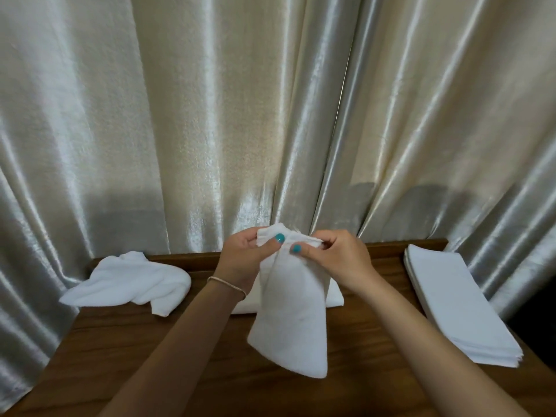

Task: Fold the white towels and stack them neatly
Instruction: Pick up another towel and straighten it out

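The white towel [288,323] hangs above the desk [180,371], its top edge pinched in both grips, left hand [240,254] and right hand [340,257] close together. To fold well, I'd slide the pinches apart to the corners, then match edges.

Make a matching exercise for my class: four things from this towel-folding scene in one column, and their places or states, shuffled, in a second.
Things:
1. held towel
2. crumpled towel
3. folded stack
4. bracelet

Places or states:
A. flat pile at the table's right
B. on the left wrist
C. hanging from both hands
D. loose heap at the table's left

Pairs: 1-C, 2-D, 3-A, 4-B
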